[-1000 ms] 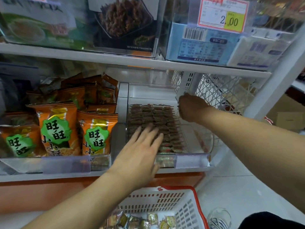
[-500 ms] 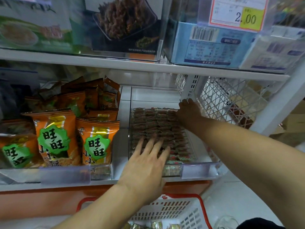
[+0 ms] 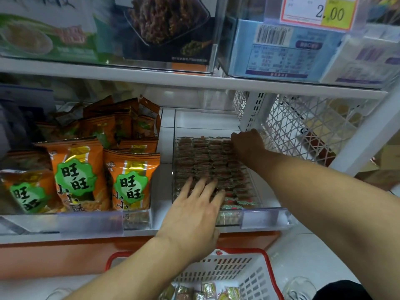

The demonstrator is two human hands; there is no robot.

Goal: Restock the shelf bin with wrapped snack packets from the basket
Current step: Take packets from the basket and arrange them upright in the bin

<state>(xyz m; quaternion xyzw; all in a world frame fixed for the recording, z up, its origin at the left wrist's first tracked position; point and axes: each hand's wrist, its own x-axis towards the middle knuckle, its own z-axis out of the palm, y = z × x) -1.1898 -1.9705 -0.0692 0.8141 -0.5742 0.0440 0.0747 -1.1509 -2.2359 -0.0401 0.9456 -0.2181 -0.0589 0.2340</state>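
Observation:
A clear shelf bin (image 3: 263, 217) on the lower shelf holds several rows of small wrapped snack packets (image 3: 207, 161). My left hand (image 3: 198, 211) lies flat with straight fingers on the front rows of packets. My right hand (image 3: 247, 146) reaches to the bin's far right corner, its fingers down on the rear packets; what the fingertips do is hidden. Below the shelf stands a white basket with a red rim (image 3: 244, 276); a few loose wrapped packets (image 3: 207, 291) lie in it.
Orange snack bags (image 3: 129, 180) fill the neighbouring bin on the left. A white lattice crate (image 3: 303, 126) and shelf upright stand right of the bin. The upper shelf carries boxed goods behind a 2.00 price tag (image 3: 318, 11). White floor lies at the lower right.
My right hand has slid further back along the bin's right side. My left hand has stayed flat on the front packets. The camera has tilted up slightly.

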